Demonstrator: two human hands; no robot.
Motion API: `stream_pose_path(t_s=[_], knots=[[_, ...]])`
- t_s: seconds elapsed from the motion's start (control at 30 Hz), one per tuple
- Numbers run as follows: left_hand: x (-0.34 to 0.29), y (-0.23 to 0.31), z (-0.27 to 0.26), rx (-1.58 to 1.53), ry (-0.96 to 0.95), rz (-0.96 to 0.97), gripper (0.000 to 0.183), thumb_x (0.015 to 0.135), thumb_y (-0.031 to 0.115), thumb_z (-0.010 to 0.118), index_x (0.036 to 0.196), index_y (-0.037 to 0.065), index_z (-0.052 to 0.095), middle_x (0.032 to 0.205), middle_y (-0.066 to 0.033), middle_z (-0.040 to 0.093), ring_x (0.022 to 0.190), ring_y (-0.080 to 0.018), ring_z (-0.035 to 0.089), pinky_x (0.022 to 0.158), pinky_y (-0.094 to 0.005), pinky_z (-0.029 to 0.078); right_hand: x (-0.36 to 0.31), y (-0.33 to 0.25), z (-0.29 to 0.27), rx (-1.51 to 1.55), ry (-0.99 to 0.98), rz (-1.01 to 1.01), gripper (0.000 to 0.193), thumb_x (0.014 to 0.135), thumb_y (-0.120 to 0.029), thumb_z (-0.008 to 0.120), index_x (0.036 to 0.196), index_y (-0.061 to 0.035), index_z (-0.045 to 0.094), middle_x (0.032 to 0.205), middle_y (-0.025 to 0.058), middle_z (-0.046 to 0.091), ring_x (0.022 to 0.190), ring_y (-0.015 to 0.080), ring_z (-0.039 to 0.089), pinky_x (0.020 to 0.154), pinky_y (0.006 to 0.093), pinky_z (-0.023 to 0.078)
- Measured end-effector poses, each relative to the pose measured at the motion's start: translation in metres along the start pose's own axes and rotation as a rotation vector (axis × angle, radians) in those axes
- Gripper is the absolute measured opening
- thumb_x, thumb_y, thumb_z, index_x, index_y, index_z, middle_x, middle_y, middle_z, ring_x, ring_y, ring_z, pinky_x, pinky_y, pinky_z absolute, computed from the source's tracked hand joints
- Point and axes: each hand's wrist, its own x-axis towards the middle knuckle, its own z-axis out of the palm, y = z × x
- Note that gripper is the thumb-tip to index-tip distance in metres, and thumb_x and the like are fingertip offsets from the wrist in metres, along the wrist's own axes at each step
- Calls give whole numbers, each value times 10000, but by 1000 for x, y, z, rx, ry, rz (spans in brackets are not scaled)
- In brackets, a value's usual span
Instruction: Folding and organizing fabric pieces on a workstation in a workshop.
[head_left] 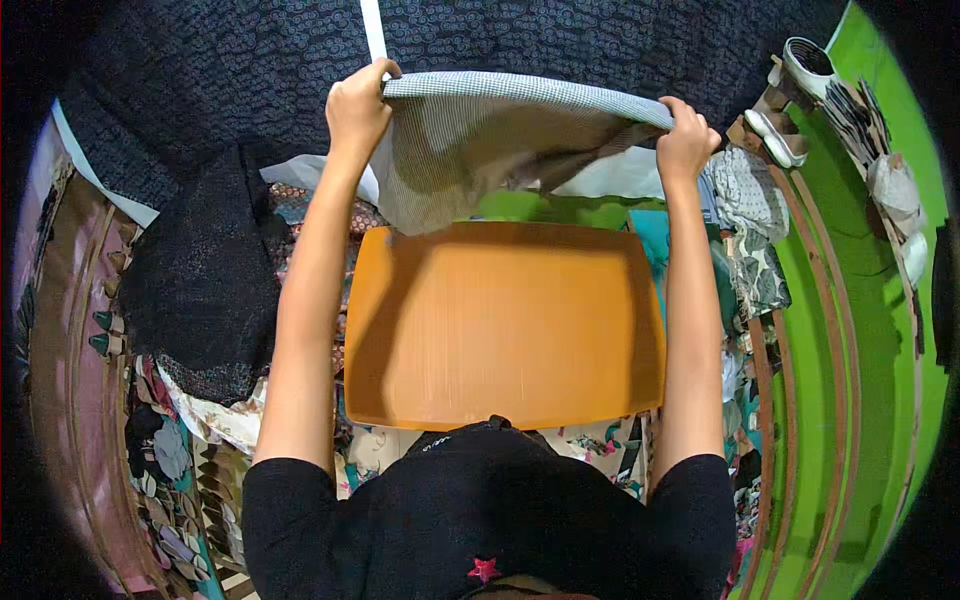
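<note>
Both arms reach forward, holding up a cloth [445,150] with a fine grey-and-white check or stripe. My left hand [360,112] is closed on its upper left corner, and my right hand [686,142] grips the upper right one. Between them the top edge runs folded over and slightly bowed. Below it the cloth hangs loose, its lower left part dropping to the far edge of an orange table [500,330]. Whether it is a garment or a plain piece of fabric, I cannot tell. My fingertips are partly hidden by the folds.
A dark patterned curtain [560,35] hangs across the back. Black speckled cloth [200,290] is heaped at the left. Folded fabrics [745,195] lie right of the table. Racks with shoes [180,540] stand at the left, and white shoes [775,138] sit at the far right.
</note>
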Motion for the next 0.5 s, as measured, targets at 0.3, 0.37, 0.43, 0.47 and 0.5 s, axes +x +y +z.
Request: stream_pose_path(t_s=[0.3,0.37,0.43,0.47,0.5], knots=[[-73,-4,-34,-48,-28,88,225,590,-19,553,778,103,549,705,-79,585,698,-249,570,602,-352,395,-89,-5,-36,-75,-129,167,461,576,36,485,893,-266,629,790,3,456,842,211,437,794,373,267],[-125,8,-46,-176,-242,66,281,563,-76,536,788,90,556,709,-103,578,672,-266,565,595,-353,408,-148,-9,-49,-20,-168,246,452,584,56,468,833,-269,660,837,-2,437,893,223,407,831,393,251],[-193,14,-50,-293,-426,-102,315,563,-115,492,810,66,565,717,-133,585,651,-300,568,575,-354,437,-220,-7,-54,79,-318,361,471,552,83,449,786,-259,671,881,-3,442,932,239,376,877,395,225],[-228,12,-51,-283,-508,-94,308,568,-111,488,814,56,571,735,-141,591,679,-300,575,598,-352,438,-256,-10,-61,138,-438,434,448,545,96,440,762,-215,679,897,-5,443,960,239,356,901,400,206],[-260,9,-53,-296,-582,-121,297,575,-103,485,814,51,572,738,-145,590,693,-304,574,604,-360,438,-281,-21,-72,182,-518,571,436,521,139,476,672,-218,676,952,-4,458,1009,242,358,901,341,222]])
